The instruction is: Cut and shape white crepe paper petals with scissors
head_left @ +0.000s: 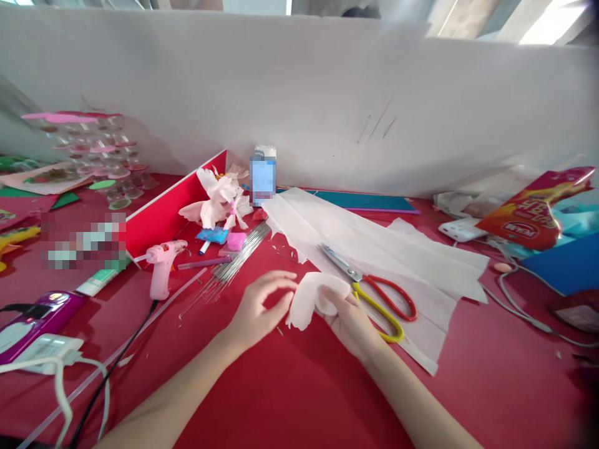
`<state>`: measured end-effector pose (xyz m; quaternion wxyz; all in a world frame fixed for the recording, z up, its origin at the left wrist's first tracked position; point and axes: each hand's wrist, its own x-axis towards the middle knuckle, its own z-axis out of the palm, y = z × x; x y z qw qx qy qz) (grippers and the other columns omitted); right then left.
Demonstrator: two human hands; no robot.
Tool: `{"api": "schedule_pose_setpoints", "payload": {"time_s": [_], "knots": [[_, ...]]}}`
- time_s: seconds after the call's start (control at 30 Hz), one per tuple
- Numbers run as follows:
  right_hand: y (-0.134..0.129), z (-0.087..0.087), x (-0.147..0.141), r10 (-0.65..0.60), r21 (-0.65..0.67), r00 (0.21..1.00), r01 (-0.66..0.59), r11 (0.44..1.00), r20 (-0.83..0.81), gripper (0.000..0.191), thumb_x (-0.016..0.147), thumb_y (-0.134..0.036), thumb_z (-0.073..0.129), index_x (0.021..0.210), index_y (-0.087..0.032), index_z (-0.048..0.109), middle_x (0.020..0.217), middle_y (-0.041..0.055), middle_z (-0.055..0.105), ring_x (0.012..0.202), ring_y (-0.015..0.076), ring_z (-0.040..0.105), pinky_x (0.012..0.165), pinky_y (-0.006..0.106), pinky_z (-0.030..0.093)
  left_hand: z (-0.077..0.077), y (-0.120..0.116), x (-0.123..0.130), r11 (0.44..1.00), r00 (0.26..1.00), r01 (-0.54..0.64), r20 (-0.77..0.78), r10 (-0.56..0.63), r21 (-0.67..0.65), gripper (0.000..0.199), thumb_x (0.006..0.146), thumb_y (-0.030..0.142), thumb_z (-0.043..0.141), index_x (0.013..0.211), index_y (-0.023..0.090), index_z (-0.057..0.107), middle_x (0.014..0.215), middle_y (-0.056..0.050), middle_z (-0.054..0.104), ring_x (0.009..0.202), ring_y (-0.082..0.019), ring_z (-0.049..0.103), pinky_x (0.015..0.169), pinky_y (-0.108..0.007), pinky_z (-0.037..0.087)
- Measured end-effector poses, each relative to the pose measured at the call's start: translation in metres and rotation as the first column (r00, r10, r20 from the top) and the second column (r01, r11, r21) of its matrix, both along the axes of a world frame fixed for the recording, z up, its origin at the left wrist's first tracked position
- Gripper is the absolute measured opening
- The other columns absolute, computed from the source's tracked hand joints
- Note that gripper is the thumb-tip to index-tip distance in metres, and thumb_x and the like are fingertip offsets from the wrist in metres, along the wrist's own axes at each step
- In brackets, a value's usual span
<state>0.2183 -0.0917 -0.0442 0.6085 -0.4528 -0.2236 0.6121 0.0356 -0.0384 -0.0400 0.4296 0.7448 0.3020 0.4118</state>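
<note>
A curved white paper petal [306, 298] with a wavy edge is pinched in my right hand [346, 318], thumb on top. My left hand [259, 305] is at the petal's left edge, its fingers curved and a gap showing between thumb and fingertips. Whether those tips touch the paper I cannot tell. Just beyond my right hand, scissors [362, 277] with one red and one yellow handle lie on large white paper sheets [355, 231]. A bundle of thin metal wires [243, 252] rests beyond my left hand.
White paper flowers [219, 199] lie by a red upright board [173, 212]. A phone [262, 178] leans near the wall. At left are a pink glue gun [162, 268], a purple power strip [42, 321] with cords, and stacked clear cups [103, 149]. An orange packet [533, 212] is at right.
</note>
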Motion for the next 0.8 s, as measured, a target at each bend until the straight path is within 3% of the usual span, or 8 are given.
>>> {"api": "schedule_pose_setpoints", "payload": {"time_s": [0.1,0.17,0.43,0.8], "knots": [[-0.001,0.0,-0.001,0.026,-0.039,0.999,-0.028,0.999,-0.04,0.037,0.063,-0.039,0.085,0.09,-0.018,0.071,0.088,0.0042,0.073,0.087,0.0213,0.067,0.082,0.032,0.052,-0.001,0.01,0.0,0.92,0.988,-0.071,0.102,0.119,-0.386,0.025,0.085,0.028,0.062,0.108,0.019,0.062,0.106,-0.008,0.069,0.101,-0.021,0.067,0.09,-0.037,0.055],[-0.001,-0.001,-0.003,0.053,-0.061,0.997,-0.056,0.997,-0.06,0.034,0.065,-0.037,0.084,0.089,-0.017,0.072,0.088,0.0045,0.074,0.086,0.0207,0.067,0.081,0.032,0.052,-0.003,0.014,0.0,0.866,0.99,-0.045,0.097,0.107,-0.497,0.029,0.082,0.03,0.067,0.108,0.018,0.063,0.098,-0.006,0.07,0.094,-0.02,0.068,0.086,-0.035,0.056],[-0.004,0.002,-0.009,0.157,-0.07,0.983,-0.164,0.984,-0.098,0.029,0.071,-0.035,0.081,0.09,-0.016,0.071,0.091,0.006,0.074,0.088,0.0214,0.068,0.08,0.031,0.054,-0.003,0.014,-0.002,0.81,0.996,0.037,0.085,0.016,-0.585,0.021,0.08,0.033,0.069,0.094,0.017,0.069,0.084,-0.004,0.072,0.078,-0.016,0.068,0.074,-0.029,0.057],[-0.002,0.0,-0.008,0.195,-0.061,0.981,-0.196,0.979,-0.014,0.03,0.073,-0.035,0.079,0.094,-0.017,0.07,0.093,0.0062,0.073,0.093,0.0234,0.068,0.083,0.036,0.053,-0.003,0.015,-0.001,0.78,0.998,0.032,0.065,0.011,-0.625,0.021,0.076,0.027,0.073,0.094,0.017,0.067,0.085,-0.003,0.069,0.081,-0.016,0.067,0.076,-0.029,0.058]]}}
